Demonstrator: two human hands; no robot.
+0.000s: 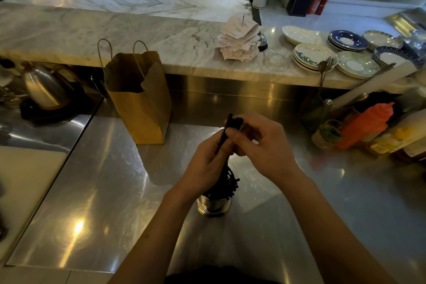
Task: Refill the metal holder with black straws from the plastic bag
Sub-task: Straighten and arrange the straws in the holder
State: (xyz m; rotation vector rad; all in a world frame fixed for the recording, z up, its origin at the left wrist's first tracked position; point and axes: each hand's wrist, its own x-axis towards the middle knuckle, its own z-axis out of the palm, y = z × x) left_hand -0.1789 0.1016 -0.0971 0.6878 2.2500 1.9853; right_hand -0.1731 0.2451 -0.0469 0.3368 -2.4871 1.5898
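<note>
With left hand [206,160] and right hand [261,145] curled round the black straws [231,122], square the ends, then lower into the metal holder [213,205] below the fingers.

Left hand [207,163] and right hand [262,143] hold black straws [231,120].

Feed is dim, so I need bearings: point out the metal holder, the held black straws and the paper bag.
metal holder [214,206]: head view, shiny lower wall.
black straws [236,121]: head view, tips of the held bundle.
paper bag [138,117]: head view, front face.
</note>
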